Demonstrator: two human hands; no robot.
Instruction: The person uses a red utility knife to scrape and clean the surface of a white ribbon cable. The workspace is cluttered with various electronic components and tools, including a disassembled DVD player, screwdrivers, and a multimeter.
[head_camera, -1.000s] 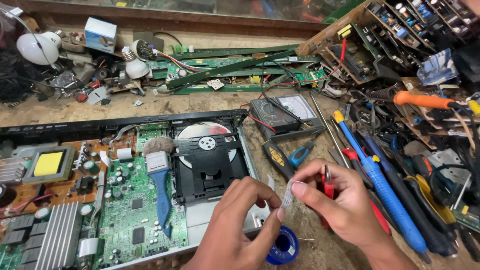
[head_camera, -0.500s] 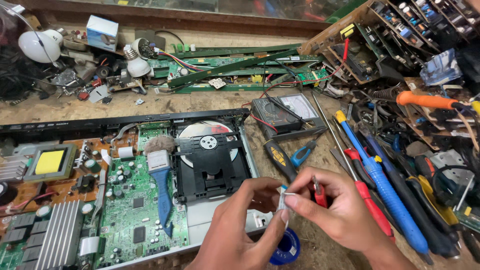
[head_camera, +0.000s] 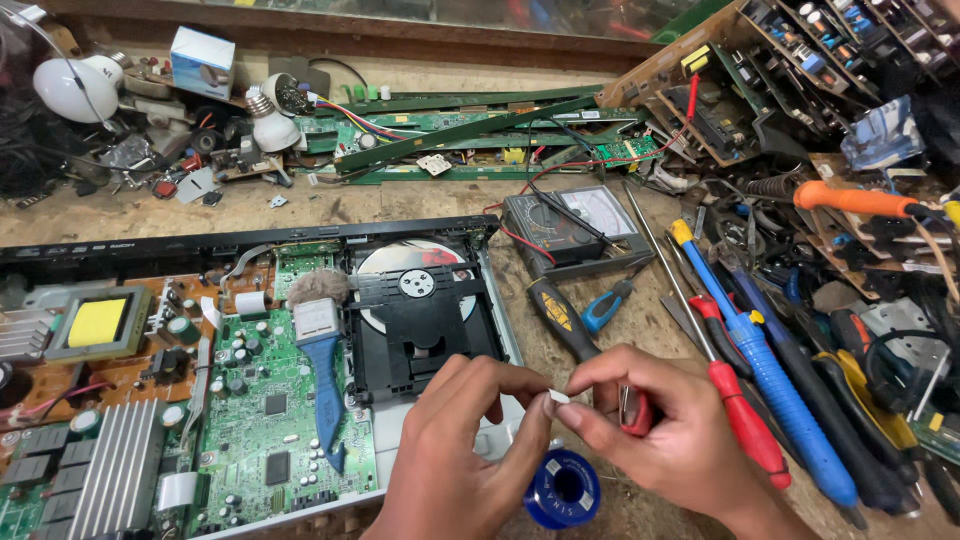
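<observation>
While both hands meet at the lower centre of the frame, the left hand (head_camera: 455, 450) and right hand (head_camera: 665, 435) pinch a small white scrap (head_camera: 560, 397) above a blue solder spool (head_camera: 563, 487).

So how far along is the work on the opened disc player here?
Done: the silver disc player lies opened, its green circuit board and black disc drive exposed. In hand: left hand and right hand pinch a small white piece above the blue solder spool. Left: the case remains uncovered.
</observation>
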